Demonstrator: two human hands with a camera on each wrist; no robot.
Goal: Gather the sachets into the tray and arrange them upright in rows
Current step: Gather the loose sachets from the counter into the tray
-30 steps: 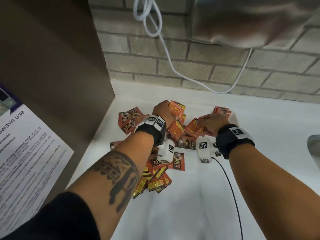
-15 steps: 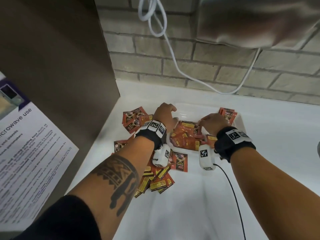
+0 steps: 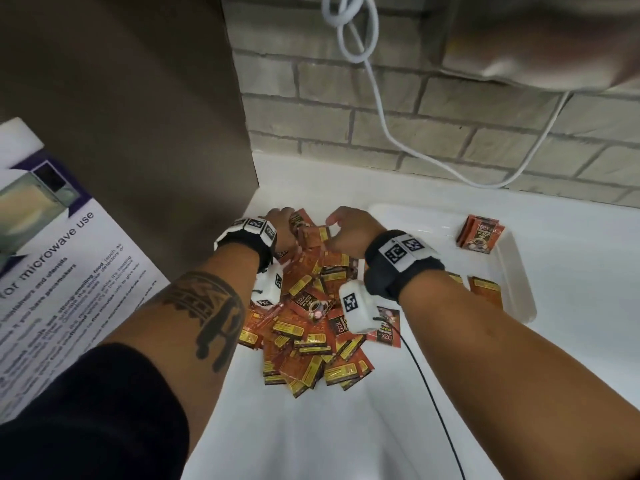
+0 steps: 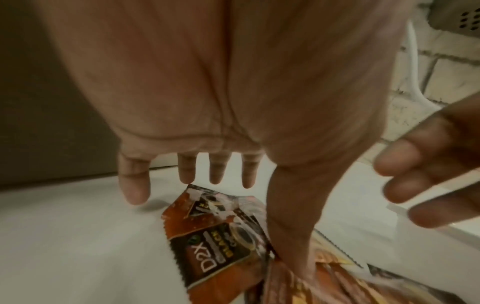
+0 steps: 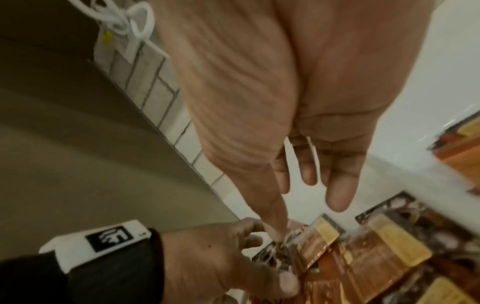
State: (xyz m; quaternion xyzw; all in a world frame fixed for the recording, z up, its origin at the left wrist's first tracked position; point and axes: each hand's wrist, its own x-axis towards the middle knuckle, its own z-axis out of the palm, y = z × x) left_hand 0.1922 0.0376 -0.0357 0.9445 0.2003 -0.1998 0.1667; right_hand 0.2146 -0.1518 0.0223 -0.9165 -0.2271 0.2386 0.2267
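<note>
White counter runs under me toward a pale brick wall, with a brown panel on my left carrying a microwave-use notice. Nearest me lies the loose heap of sachets, orange-red packets with yellow label blocks, some face up showing "D2X" and a coffee cup, overlapping at all angles on the counter between my forearms. Beyond that my left hand sits at the heap's far left edge; in the left wrist view its fingers are spread and nearly straight above one face-up sachet, the thumb pressed down among the packets beside it, gripping nothing that I can see. My right hand is just beside it, over the heap's far end; in the right wrist view its fingers hang loosely extended with the thumb tip touching the packets, and I cannot tell whether it pinches one. To the right lies the white tray, holding two sachets flat near its front edge and a small bunch leaning upright in its far right corner. A white cable droops along the bricks
</note>
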